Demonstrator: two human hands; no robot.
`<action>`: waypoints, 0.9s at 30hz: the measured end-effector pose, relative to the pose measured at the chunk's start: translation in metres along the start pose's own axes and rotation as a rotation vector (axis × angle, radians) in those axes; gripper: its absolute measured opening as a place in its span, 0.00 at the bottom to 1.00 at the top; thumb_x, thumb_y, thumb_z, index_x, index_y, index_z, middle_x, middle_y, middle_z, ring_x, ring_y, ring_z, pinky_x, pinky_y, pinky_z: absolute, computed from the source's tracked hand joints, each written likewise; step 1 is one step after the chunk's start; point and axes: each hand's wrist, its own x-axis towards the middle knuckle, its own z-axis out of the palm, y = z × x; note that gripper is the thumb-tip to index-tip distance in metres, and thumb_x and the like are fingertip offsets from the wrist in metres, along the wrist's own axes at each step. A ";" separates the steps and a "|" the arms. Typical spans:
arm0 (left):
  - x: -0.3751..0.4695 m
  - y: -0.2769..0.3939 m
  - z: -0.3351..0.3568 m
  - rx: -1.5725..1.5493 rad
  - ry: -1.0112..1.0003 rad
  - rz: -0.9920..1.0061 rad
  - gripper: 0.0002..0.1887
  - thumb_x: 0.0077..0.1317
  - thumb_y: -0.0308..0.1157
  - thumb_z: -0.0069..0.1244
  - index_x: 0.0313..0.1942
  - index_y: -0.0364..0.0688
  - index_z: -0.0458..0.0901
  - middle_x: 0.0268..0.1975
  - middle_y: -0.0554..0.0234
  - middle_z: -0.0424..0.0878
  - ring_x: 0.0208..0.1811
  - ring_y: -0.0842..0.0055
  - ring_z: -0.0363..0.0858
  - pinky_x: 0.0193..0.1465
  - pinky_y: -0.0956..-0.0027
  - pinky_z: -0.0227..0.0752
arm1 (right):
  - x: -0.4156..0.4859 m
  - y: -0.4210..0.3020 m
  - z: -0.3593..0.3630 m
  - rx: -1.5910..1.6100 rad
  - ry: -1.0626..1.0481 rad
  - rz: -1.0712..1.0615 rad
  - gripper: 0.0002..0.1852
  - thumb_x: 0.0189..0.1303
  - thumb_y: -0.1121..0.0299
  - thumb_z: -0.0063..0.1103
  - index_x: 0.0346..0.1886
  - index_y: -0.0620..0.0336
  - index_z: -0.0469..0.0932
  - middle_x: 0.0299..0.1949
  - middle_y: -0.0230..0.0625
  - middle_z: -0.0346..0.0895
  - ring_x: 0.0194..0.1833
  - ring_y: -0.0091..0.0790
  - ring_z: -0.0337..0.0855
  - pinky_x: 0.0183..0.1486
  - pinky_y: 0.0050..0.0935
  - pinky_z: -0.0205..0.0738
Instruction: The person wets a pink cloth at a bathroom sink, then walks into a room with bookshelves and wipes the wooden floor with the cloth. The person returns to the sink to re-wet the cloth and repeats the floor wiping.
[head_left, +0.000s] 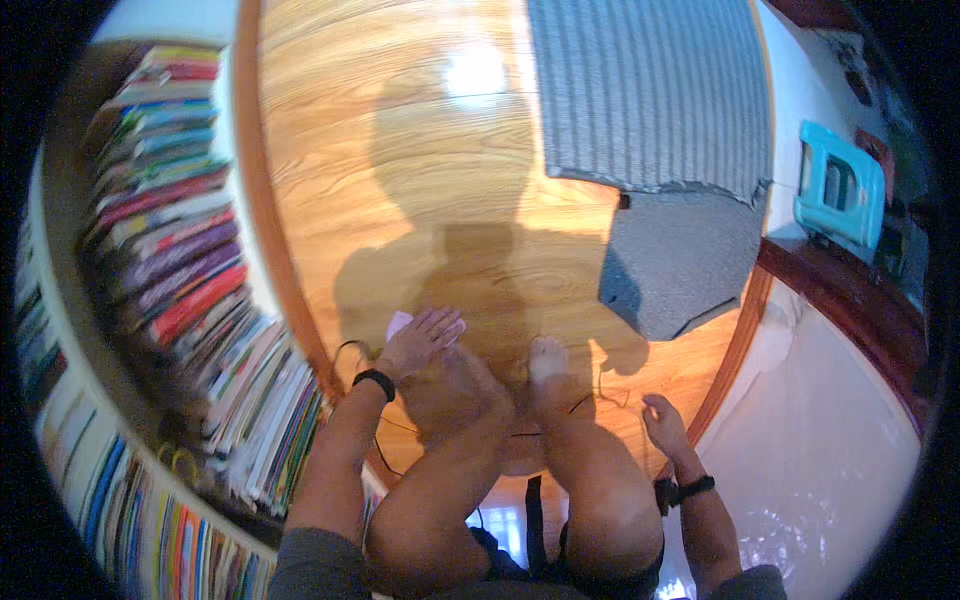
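My left hand (421, 341) lies flat, palm down, on a pale pink cloth (398, 324) against the wood-look floor (322, 150); the cloth shows at both sides of the hand. A dark band circles that wrist. To the right of my knees, my right hand (664, 426) hangs over the floor with its fingers curled in, and I make out nothing in it. A dark watch or band sits on the right wrist. Thin dark cables (388, 459) run over the floor near my legs. My bare feet rest on the floor between the hands.
Shelves packed with books (199, 304) curve along the left. A grey striped mat (652, 90), its near part folded over with a plain grey underside (675, 262), lies at the upper right. A turquoise plastic stool (840, 184) is beyond it. A white wall surface (810, 442) stands at the lower right.
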 end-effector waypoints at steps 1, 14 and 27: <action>-0.027 0.014 0.009 0.003 -0.007 -0.042 0.31 0.64 0.37 0.54 0.68 0.42 0.72 0.77 0.54 0.62 0.79 0.60 0.56 0.81 0.56 0.49 | -0.024 0.015 -0.009 0.005 -0.031 0.012 0.16 0.70 0.68 0.56 0.56 0.67 0.78 0.50 0.49 0.84 0.53 0.45 0.84 0.57 0.38 0.78; -0.205 0.321 -0.049 -1.528 0.423 -1.374 0.24 0.66 0.26 0.55 0.63 0.35 0.75 0.56 0.52 0.82 0.55 0.66 0.82 0.57 0.67 0.77 | -0.217 -0.024 -0.157 0.254 -0.207 0.347 0.17 0.74 0.59 0.55 0.56 0.61 0.78 0.44 0.38 0.86 0.41 0.29 0.86 0.43 0.29 0.78; -0.339 0.623 -0.193 -1.969 2.031 -1.352 0.18 0.73 0.34 0.47 0.59 0.34 0.75 0.52 0.55 0.83 0.51 0.67 0.84 0.55 0.59 0.82 | -0.246 -0.160 -0.312 0.138 -0.211 -0.380 0.12 0.73 0.68 0.55 0.54 0.63 0.77 0.44 0.35 0.84 0.42 0.28 0.84 0.43 0.27 0.76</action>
